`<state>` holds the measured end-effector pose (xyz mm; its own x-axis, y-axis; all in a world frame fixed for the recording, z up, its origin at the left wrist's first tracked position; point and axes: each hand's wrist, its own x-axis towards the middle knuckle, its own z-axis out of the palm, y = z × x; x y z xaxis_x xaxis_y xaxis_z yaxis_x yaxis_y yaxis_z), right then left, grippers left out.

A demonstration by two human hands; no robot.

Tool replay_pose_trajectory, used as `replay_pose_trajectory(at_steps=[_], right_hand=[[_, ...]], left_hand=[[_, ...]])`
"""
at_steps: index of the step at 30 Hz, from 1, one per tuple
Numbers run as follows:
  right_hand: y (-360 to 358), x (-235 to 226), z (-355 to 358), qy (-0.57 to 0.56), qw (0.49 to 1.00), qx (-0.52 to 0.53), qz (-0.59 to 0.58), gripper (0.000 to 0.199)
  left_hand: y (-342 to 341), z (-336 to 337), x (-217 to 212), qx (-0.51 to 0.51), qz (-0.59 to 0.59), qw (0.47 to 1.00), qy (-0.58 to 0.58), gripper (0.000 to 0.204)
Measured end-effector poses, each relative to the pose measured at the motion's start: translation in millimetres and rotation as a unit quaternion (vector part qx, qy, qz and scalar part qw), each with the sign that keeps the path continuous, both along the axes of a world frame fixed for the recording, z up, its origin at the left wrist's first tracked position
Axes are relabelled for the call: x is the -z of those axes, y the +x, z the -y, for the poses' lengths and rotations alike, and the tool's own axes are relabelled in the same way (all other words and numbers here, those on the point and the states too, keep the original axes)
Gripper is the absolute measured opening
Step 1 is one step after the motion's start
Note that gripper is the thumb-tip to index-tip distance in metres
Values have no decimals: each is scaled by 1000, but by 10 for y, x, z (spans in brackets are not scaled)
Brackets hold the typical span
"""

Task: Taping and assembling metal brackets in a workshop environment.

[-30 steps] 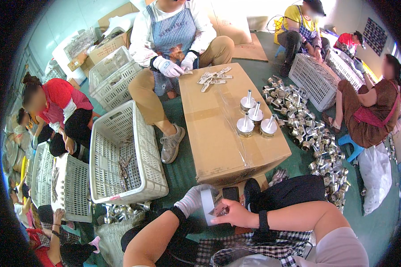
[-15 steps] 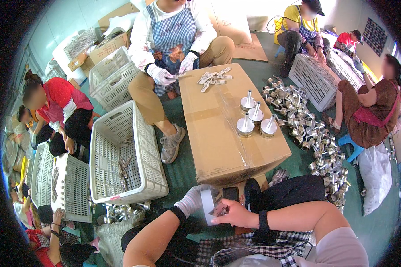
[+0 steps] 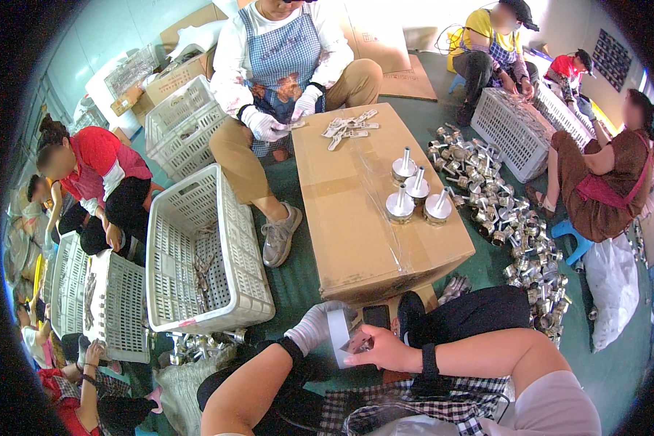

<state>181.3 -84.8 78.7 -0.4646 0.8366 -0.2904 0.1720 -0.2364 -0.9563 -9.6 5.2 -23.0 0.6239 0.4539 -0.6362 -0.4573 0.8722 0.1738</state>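
Holding white tape roll (image 3: pixel 339 328) in gloved left hand (image 3: pixel 314 327), bare right hand (image 3: pixel 380 349) pinching its edge; four metal parts (image 3: pixel 416 195) done on box (image 3: pixel 356 218), pile (image 3: pixel 512 225) left.

A big brown cardboard box (image 3: pixel 370 211), taped, stands in the middle; more brown cartons (image 3: pixel 171 73) sit at the far left.

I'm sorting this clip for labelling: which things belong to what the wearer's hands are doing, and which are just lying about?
In hand:
- left hand, gloved, holding a white roll of tape
- right hand, bare, fingers at the roll

Lying about:
- cardboard box used as a table
- four metal parts standing on it
- white plastic crate
- pile of metal parts on the floor
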Motion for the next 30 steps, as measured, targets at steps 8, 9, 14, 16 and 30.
replay_pose_trajectory(at_steps=[8,9,14,16,30], right_hand=[[-6,-40,-2,-17,1000,-7,8,42],[-10,-40,-2,-16,1000,-7,8,42],[3,-53,6,-7,1000,1,8,38],[-6,-31,15,4,1000,4,5,37],[-22,-139,37,-13,1000,5,9,30]], left_hand=[[34,14,-108,-4,-20,999,-32,22],[26,17,-111,-3,-25,999,-27,22],[49,19,-176,4,-23,999,-32,23],[36,23,-152,-3,-1,999,-38,23],[88,140,-502,9,73,996,48,33]])
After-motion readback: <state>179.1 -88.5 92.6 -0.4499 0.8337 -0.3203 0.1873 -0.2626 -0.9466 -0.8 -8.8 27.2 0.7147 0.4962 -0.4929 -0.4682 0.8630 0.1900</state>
